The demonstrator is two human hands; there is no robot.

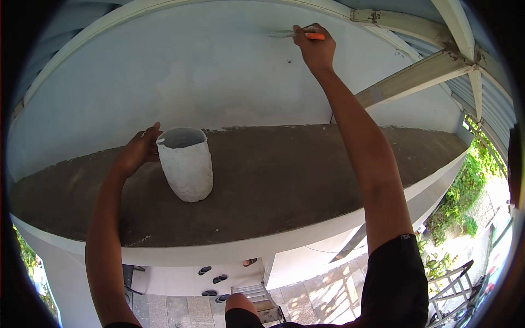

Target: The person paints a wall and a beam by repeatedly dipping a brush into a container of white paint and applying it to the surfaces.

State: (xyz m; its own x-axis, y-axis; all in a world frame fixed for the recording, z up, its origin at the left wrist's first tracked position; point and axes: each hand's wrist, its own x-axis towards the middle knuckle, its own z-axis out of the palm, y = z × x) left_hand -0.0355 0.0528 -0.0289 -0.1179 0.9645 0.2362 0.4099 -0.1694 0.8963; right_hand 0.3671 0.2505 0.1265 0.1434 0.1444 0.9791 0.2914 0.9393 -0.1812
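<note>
A whitewashed paint container [187, 172], rough-sided and with pale grey inside, stands upright on the brown cement ledge [284, 186]. My left hand [141, 150] is at its left side, close below the rim, with one digit pointing up and the other fingertips partly hidden behind the container. Higher up and to the right, my right hand [317, 48] is closed around a paintbrush with an orange handle [314, 36]. The brush's whitish bristles [280, 34] point left and lie against the pale wall [219, 65].
White-painted beams [421, 76] slope under a corrugated roof at the upper right. Far below the ledge's front edge [246, 240] are a tiled floor [311, 295] and several sandals [220, 279]. A ladder step [268, 311] shows beside my knee [240, 303]. Green plants [465, 202] grow at right.
</note>
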